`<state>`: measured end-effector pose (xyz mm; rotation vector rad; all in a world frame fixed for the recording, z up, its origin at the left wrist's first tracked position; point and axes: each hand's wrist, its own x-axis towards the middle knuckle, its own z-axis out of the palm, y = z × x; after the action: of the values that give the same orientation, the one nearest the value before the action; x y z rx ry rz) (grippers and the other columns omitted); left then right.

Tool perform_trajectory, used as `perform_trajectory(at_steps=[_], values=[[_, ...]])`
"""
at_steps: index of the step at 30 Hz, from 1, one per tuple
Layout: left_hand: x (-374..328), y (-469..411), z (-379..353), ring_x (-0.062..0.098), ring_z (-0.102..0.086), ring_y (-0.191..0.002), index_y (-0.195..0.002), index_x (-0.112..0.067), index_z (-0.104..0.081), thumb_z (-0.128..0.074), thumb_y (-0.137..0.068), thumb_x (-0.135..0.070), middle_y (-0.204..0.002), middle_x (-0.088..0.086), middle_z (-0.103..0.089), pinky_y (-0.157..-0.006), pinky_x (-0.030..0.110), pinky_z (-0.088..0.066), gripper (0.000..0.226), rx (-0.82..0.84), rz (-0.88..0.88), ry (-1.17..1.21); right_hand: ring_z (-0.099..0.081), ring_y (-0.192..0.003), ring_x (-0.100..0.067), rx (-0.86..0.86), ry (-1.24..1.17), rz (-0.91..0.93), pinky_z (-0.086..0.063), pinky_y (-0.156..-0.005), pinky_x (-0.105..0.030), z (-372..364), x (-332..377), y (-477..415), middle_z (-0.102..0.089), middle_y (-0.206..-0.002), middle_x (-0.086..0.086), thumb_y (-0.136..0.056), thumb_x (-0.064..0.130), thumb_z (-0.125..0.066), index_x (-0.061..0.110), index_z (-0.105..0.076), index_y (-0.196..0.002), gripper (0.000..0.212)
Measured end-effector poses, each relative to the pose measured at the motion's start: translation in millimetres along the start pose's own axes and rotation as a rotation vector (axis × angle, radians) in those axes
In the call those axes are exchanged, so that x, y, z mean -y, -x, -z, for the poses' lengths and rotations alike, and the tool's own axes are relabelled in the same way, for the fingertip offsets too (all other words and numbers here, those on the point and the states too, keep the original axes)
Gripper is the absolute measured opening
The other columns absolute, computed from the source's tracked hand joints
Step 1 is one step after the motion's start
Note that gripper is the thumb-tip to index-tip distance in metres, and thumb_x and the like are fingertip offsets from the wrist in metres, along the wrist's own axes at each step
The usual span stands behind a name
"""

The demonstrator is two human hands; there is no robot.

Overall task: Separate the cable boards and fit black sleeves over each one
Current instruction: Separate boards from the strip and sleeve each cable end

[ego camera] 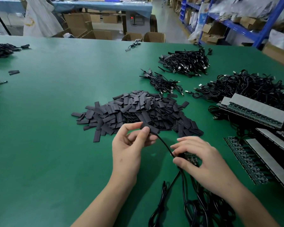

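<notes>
While left hand (pixel 129 145) pinches it, sleeve (pixel 154 129) aslant down-right; right hand (pixel 202 161) tight round boards (pixel 190 157).

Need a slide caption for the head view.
Sleeving step: left hand pinches a sleeve on a cable; right hand grips boards; sleeve pile behind.

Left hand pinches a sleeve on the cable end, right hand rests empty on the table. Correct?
No. The head view shows the right hand is not empty: it grips a board with cables trailing from it. The left hand does pinch a sleeve on the cable end.
</notes>
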<state>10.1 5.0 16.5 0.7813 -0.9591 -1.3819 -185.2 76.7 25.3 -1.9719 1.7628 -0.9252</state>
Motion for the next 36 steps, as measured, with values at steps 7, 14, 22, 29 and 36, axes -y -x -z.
perform_trajectory(at_steps=[7, 14, 22, 29, 36], values=[[2, -2, 2, 0.024, -0.077, -0.087, -0.114, -0.011, -0.064, -0.069, -0.091, -0.022, -0.09, 0.01, -0.078, -0.077, 0.028, -0.06, 0.025, 0.063, 0.104, 0.003, -0.065, -0.11, -0.005, -0.112, -0.052, 0.03, -0.049, -0.099, -0.038, 7, 16, 1, -0.072, -0.098, 0.02, -0.09, 0.037, -0.067, 0.026, -0.076, -0.091, 0.015], [17, 13, -1, 0.004, -0.041, -0.117, -0.136, -0.037, -0.06, -0.045, -0.087, -0.081, -0.121, -0.019, -0.053, -0.103, 0.03, -0.036, 0.068, 0.506, -0.243, -1.329, -0.065, -0.078, 0.005, -0.237, -0.039, -0.039, -0.042, -0.064, -0.008, 52, 30, -34, -0.071, -0.085, 0.019, -0.096, 0.036, -0.063, 0.035, -0.072, -0.086, 0.014], [18, 16, -6, 0.002, -0.035, -0.118, -0.123, -0.042, -0.064, -0.053, -0.076, -0.082, -0.119, -0.023, -0.045, -0.104, 0.028, -0.029, 0.063, 0.553, -0.17, -1.296, -0.056, -0.066, -0.004, -0.298, 0.155, -0.081, -0.042, -0.06, -0.024, 61, 9, -171, -0.07, -0.082, 0.006, -0.1, 0.034, -0.062, 0.021, -0.075, -0.093, 0.021], [11, 14, -8, -0.003, -0.061, -0.091, -0.1, -0.035, -0.065, -0.073, -0.081, -0.06, -0.089, -0.025, -0.065, -0.09, 0.025, -0.05, 0.033, 0.522, -0.011, -0.933, -0.06, -0.123, -0.03, -0.159, 0.319, -0.242, -0.048, -0.104, -0.045, 58, 14, -288, -0.065, -0.136, -0.006, -0.1, 0.058, -0.054, 0.019, -0.062, -0.138, 0.055], [13, 11, -11, 0.008, -0.063, -0.071, -0.085, -0.029, -0.07, -0.083, -0.085, -0.023, -0.074, -0.007, -0.07, -0.078, 0.03, -0.055, 0.015, 0.433, 0.164, -0.527, -0.067, -0.087, -0.002, 0.004, -0.015, -0.152, -0.048, -0.074, -0.025, 36, 5, -151, -0.074, -0.103, 0.016, -0.106, 0.04, -0.051, 0.028, -0.075, -0.11, 0.027]])
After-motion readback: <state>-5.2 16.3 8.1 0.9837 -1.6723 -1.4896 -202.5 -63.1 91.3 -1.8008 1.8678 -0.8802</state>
